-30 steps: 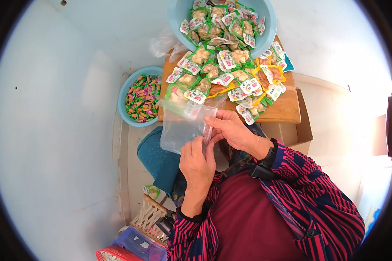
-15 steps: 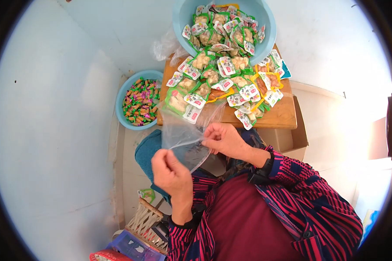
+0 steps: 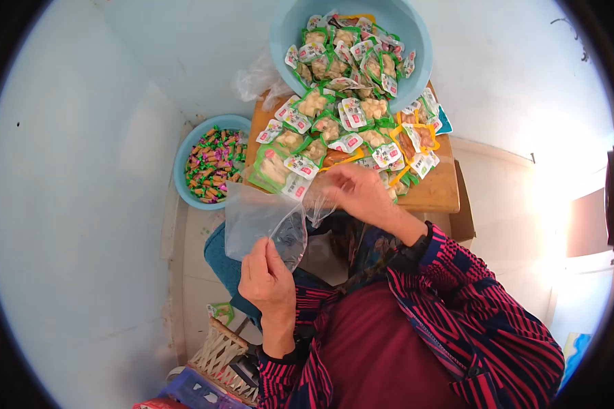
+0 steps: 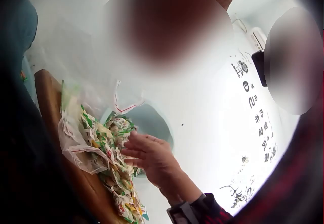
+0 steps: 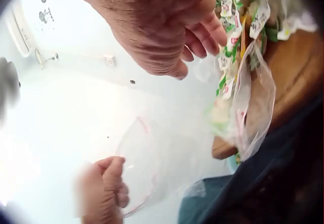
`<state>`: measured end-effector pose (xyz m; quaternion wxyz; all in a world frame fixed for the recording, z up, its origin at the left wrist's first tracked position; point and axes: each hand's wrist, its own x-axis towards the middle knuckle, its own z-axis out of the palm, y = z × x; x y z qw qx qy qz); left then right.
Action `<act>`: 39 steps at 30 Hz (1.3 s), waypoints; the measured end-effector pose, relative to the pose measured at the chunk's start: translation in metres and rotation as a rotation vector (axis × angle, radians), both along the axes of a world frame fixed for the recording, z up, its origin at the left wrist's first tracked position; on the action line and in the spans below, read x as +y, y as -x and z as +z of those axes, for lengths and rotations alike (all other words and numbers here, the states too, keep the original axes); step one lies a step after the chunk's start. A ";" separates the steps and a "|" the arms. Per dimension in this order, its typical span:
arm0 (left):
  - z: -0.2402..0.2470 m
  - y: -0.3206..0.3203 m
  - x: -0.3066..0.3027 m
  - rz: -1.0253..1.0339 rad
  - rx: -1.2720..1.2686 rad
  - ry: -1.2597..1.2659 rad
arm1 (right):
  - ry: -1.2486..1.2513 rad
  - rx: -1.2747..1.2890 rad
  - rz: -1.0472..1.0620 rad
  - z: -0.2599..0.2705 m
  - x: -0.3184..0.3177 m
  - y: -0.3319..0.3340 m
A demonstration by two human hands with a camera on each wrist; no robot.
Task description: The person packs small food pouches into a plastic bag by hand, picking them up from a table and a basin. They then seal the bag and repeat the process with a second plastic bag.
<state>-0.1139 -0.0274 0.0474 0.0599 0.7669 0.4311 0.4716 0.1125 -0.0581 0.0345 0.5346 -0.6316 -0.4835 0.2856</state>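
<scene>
Thumb and fingers of my left hand [image 3: 266,279] pinch the rim of a clear plastic bag [image 3: 252,218], which hangs in front of the table with its mouth spread. My right hand [image 3: 365,194] is off this bag, at the table's front edge, close to the snack packets [image 3: 314,103]. In the right wrist view the right hand's fingers [image 5: 207,37] are loosely bent with nothing between them. Another clear bag [image 5: 253,102] droops over the table edge below that hand. The packets are vacuum-sealed, with green or orange borders and white labels, spread in a heap.
A large blue basin [image 3: 419,61] holding more packets stands at the back of the wooden table [image 3: 426,198]. A smaller blue basin [image 3: 181,170] of wrapped sweets sits lower left. Crumpled plastic [image 3: 256,80] lies by the wall; a cardboard box [image 3: 464,204] stands at right.
Both hands were on the bag. My left hand pulled its rim left, spreading the mouth; my right hand let go and rose toward the packets. The head view also shifted slightly.
</scene>
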 end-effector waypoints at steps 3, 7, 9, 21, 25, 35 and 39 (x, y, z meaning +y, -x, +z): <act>-0.002 -0.004 0.005 0.005 -0.041 0.021 | -0.074 -0.662 -0.198 -0.010 0.018 -0.034; 0.000 -0.008 0.013 0.030 -0.035 0.010 | 0.034 -1.062 -0.271 -0.034 0.047 -0.062; 0.004 -0.010 0.018 0.026 -0.039 -0.033 | 0.225 -1.121 -0.257 -0.040 0.053 -0.068; 0.034 -0.023 0.042 0.070 -0.003 -0.173 | 0.021 -1.025 -0.296 -0.043 0.064 -0.081; 0.022 -0.047 0.044 -0.017 -0.095 -0.130 | -0.048 -0.616 -0.391 0.000 0.040 -0.077; -0.001 -0.081 0.029 -0.063 -0.006 -0.076 | -0.154 0.814 -0.243 0.061 -0.062 -0.033; 0.010 -0.071 0.020 -0.026 0.026 -0.014 | -0.086 0.815 -0.070 0.045 -0.072 -0.010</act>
